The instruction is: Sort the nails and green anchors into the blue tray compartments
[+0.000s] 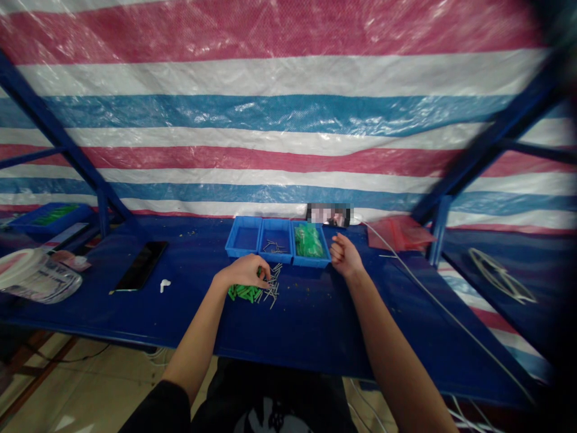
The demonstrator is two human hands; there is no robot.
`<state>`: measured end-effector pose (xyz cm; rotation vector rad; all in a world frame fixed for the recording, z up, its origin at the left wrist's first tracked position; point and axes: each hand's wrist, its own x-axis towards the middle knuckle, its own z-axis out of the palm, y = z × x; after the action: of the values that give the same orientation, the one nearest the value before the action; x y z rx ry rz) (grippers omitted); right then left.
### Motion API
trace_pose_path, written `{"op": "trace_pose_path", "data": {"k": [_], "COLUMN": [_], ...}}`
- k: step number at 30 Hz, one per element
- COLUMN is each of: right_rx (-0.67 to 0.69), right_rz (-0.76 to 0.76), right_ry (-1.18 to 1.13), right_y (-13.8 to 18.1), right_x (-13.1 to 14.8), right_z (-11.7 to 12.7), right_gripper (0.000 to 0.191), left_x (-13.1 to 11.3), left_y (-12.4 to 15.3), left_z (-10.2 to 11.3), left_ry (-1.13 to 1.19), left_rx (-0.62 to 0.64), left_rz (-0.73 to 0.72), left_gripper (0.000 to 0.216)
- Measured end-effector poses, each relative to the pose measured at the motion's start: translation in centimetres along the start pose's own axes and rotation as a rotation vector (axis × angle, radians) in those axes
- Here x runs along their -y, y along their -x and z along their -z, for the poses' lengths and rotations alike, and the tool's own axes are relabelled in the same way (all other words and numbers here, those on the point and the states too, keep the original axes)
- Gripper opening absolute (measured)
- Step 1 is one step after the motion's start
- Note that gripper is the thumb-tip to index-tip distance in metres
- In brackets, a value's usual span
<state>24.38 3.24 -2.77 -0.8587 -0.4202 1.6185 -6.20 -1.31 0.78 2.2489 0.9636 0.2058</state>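
My left hand (246, 269) is bent over a pile of green plastic wall plugs (244, 293) and metal screws (271, 287) on the blue table. Its fingers curl together at the pile, and what they grip, if anything, is too small to make out. Just right of the bins, my right hand (345, 255) is raised with fingers closed; its contents cannot be seen. Of three joined blue bins, the left bin (244, 236) looks bare inside, the middle bin (276, 233) has a few screws, and the right bin holds a green-filled clear plastic bag (309, 240).
A phone (139, 267) and a white earbud (164, 284) lie to the left, near a white tub (38, 275). Behind the bins a lit screen (329, 214) leans up. Red plastic bags (399, 233) and a white cable (424, 288) are at right.
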Motion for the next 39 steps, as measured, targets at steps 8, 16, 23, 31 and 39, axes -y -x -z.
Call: {"op": "trace_pose_path", "data": {"k": [8, 16, 23, 31, 39], "right_rx": [0.015, 0.031, 0.03, 0.005, 0.009], "right_rz": [-0.003, 0.01, 0.02, 0.007, 0.009], "right_ry": [0.012, 0.034, 0.033, 0.031, 0.024], "right_y": [-0.2, -0.4, -0.3, -0.1, -0.1], "right_x": [0.0, -0.1, -0.1, 0.0, 0.0], "right_z": [0.2, 0.4, 0.4, 0.1, 0.1], "right_gripper": [0.021, 0.02, 0.019, 0.021, 0.021], "left_x": [0.4, -0.2, -1.1, -2.0, -2.1], "left_y": [-0.2, -0.4, -0.6, -1.2, -1.1], "left_z": [-0.4, -0.6, -1.1, -1.8, -1.5], "left_ry": [-0.117, -0.115, -0.124, -0.217, -0.193], "left_rx": [0.008, 0.007, -0.008, -0.085, -0.12], "left_rz": [0.031, 0.039, 0.043, 0.038, -0.023], "left_gripper": [0.025, 0.023, 0.018, 0.017, 0.018]}}
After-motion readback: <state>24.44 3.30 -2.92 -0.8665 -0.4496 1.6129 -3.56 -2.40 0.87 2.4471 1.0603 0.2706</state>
